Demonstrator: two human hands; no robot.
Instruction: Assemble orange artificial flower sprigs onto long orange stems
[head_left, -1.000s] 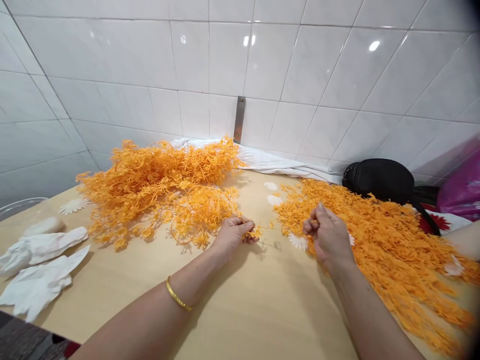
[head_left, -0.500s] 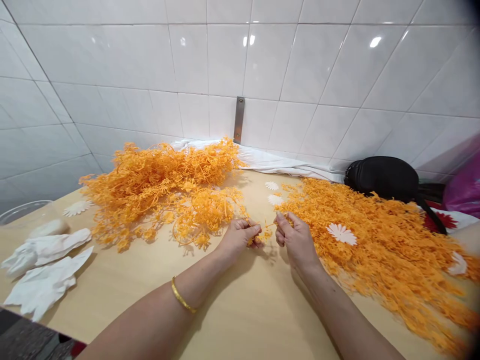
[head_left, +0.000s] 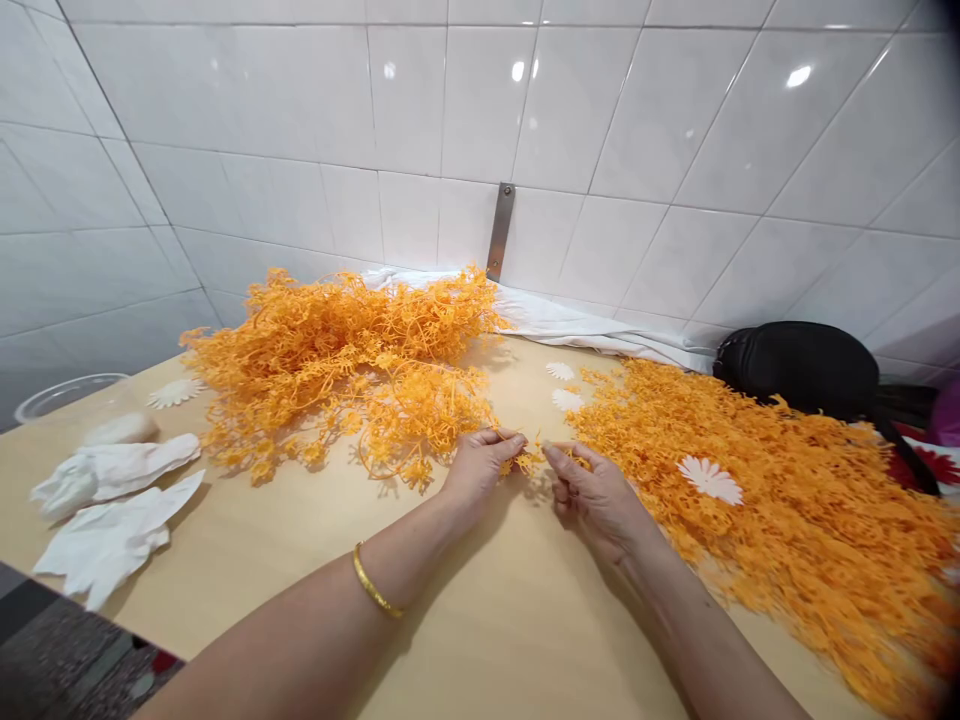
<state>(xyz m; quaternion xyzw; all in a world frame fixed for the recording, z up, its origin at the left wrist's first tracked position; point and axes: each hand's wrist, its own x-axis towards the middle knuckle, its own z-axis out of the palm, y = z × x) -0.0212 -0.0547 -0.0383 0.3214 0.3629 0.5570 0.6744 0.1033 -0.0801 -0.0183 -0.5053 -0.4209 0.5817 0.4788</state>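
Note:
Near the middle of the table, my left hand (head_left: pixel 486 465) pinches a small orange artificial flower sprig (head_left: pixel 531 458) between thumb and fingers. My right hand (head_left: pixel 592 490) is closed just to its right, thumb and index fingertip pinched at the sprig's side; a bit of orange shows by its fingers. Behind my left hand spreads a tall tangled heap of orange artificial flower stems (head_left: pixel 337 340). To the right of my right hand lies a wide, flatter pile of orange sprigs (head_left: pixel 795 510), with a white paper-like flower (head_left: pixel 710 480) on top.
White crumpled tissues (head_left: pixel 112 540) and a clear plastic tub (head_left: pixel 71 395) are at the left. White petal discs (head_left: pixel 566 400) lie between the piles. A black pouch (head_left: pixel 799 368) sits behind the right pile. White cloth (head_left: pixel 570 322) runs along the tiled wall (head_left: pixel 300 90).
My right hand has come slightly nearer my left, its fingertips now beside the sprig. The whole view has shifted a little to the left.

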